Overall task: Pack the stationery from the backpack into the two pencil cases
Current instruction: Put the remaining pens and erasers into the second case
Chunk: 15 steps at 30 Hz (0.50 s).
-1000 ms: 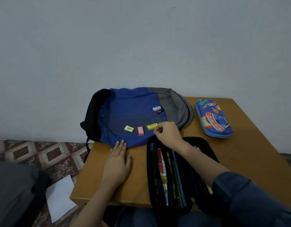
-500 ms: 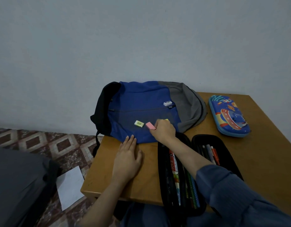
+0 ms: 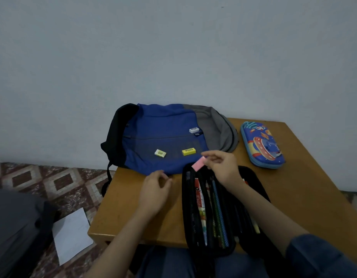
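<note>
A blue and grey backpack [image 3: 163,135] lies flat at the back of the wooden table [image 3: 306,201]. On it rest a pale yellow eraser [image 3: 160,153], a bright yellow eraser [image 3: 188,151] and a white eraser [image 3: 194,130]. My right hand [image 3: 223,167] pinches a pink eraser [image 3: 198,164] above the far end of the open black pencil case [image 3: 195,213], which holds several pens and pencils. My left hand [image 3: 153,191] hovers over the table beside the case, fingers loosely curled, holding nothing. A blue cartoon pencil case [image 3: 262,145] lies closed at the right.
The table's front edge runs just before my lap. On the patterned floor to the left lie a white sheet of paper [image 3: 72,235] and a dark bag [image 3: 15,233]. A plain wall stands behind the table.
My right hand picked the pink eraser off the backpack and drew it back over the black case. My left hand lifted from flat on the table and its fingers curled.
</note>
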Tool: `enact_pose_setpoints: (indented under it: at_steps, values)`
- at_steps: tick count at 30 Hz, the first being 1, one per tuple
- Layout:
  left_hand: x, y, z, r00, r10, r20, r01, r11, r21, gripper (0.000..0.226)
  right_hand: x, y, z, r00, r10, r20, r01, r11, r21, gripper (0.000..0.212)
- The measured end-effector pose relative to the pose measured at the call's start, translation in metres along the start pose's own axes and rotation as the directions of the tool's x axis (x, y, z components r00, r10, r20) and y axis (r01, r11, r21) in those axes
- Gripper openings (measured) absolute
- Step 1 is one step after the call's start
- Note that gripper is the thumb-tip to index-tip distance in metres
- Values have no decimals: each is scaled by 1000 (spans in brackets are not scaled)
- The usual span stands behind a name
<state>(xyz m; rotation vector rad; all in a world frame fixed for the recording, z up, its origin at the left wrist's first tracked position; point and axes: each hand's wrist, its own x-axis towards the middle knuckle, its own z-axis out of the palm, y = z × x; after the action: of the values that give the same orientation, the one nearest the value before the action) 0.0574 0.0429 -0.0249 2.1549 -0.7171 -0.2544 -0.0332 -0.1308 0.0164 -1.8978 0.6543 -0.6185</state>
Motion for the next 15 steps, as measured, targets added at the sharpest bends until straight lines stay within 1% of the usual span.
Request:
enact_pose_setpoints:
  at_steps: [1,3,5,7,10,12,13,15]
  values:
    - [-6,12,3,999,34,-1,-34,999,-10,12,-3,3,-5,1000,1,7,-1,1000,7,18]
    - [-18,29,11,995,88,41,-88,996,-2,28,-9,7,-13,999,-15,39,15,1000,2,19]
    - [-27,37,19,992,118,52,-122,989,83,35,-13,9,-17,997,-21,72,22,1000,-12,20]
    - [-32,36,26,990,122,63,-131,979,155,38,-16,12,-17,994,-23,109,30,998,-55,19]
    - [-37,35,30,990,110,83,-122,980,158,35,-20,16,-10,980,-24,196,52,989,-137,17]
    - [-37,34,30,991,108,83,-117,986,120,30,-20,17,-6,972,8,237,38,982,-188,14]
    - [-36,32,29,991,97,89,-105,990,90,27,-20,17,-5,969,35,245,16,979,-204,15]
    - [-35,29,27,991,74,110,-78,997,28,23,-19,18,-4,965,72,250,-11,971,-237,23]
